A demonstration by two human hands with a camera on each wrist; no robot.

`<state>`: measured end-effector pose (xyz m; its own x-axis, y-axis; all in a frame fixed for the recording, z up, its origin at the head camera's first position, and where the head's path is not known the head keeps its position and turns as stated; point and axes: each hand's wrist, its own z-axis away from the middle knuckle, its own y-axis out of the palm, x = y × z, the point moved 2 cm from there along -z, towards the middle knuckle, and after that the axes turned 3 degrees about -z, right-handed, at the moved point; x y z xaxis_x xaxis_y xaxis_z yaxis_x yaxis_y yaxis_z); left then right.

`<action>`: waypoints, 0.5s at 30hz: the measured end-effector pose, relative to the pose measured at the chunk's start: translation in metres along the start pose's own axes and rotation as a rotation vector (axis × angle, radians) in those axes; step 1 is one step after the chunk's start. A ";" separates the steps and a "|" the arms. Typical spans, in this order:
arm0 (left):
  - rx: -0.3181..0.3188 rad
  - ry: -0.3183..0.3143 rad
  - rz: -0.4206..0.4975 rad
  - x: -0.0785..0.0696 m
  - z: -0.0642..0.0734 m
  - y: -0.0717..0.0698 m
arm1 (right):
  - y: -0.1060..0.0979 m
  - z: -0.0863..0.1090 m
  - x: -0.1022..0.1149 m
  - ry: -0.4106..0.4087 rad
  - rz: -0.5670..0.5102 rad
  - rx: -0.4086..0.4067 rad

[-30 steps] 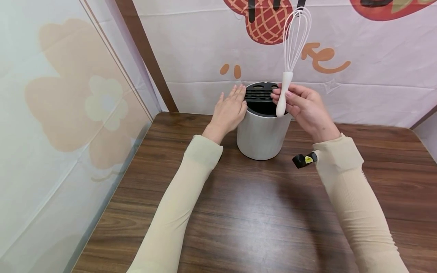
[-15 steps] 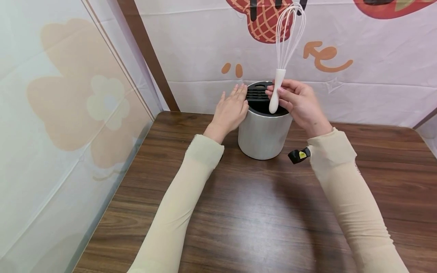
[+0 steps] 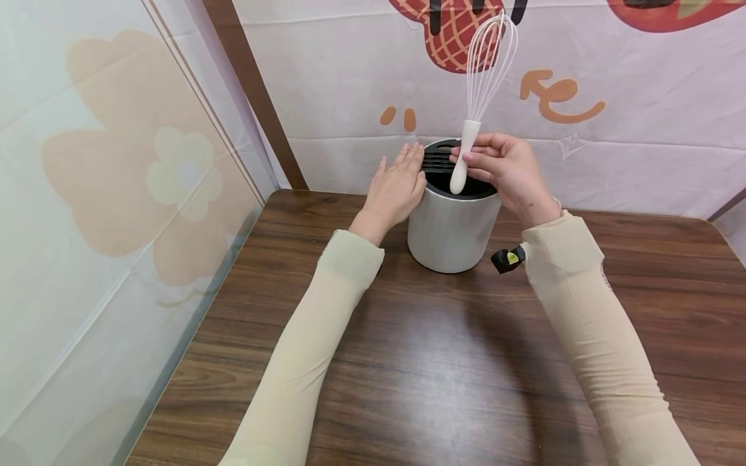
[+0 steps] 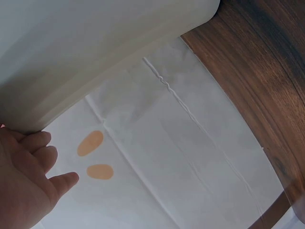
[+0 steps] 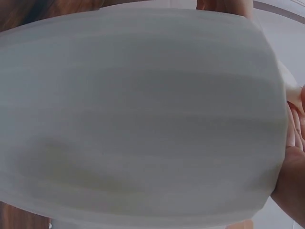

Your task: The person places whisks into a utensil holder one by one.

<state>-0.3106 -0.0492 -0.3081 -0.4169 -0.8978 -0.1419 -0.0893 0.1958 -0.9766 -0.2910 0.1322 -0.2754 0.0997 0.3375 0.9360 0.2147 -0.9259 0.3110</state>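
Observation:
A white cylindrical utensil holder (image 3: 453, 236) with a black slotted insert (image 3: 437, 162) stands upright near the table's back edge. My left hand (image 3: 395, 188) rests against the left of its rim with fingers extended. Between thumb and fingers, my right hand (image 3: 513, 171) pinches the white handle of a whisk (image 3: 468, 139). Its wire loops point up, and the handle's end overlaps the holder's dark front opening in the head view. The holder's wall (image 5: 143, 114) fills most of the right wrist view, hiding much of the whisk. In the left wrist view, fingertips meet that wall (image 4: 109, 43).
The brown wood-grain table (image 3: 419, 362) spreads in front of the holder. Behind it hangs a pale printed cloth (image 3: 338, 77), close to the whisk's wires. Another printed cloth (image 3: 116, 194) borders the left side. A small black device (image 3: 508, 259) sits at the right cuff.
My right hand has carried the whisk leftward, from the holder's right rim to over its front opening. The left hand stays at the rim.

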 end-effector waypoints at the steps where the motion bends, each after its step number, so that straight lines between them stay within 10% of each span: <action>1: -0.001 0.001 0.001 0.000 0.000 0.000 | 0.000 -0.001 0.000 -0.001 0.016 -0.005; 15: 0.003 -0.002 0.009 0.000 0.000 0.000 | 0.005 -0.010 -0.003 -0.026 0.038 -0.024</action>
<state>-0.3109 -0.0495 -0.3078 -0.4159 -0.8968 -0.1509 -0.0830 0.2026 -0.9757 -0.2996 0.1253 -0.2753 0.1326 0.3063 0.9426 0.1871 -0.9417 0.2797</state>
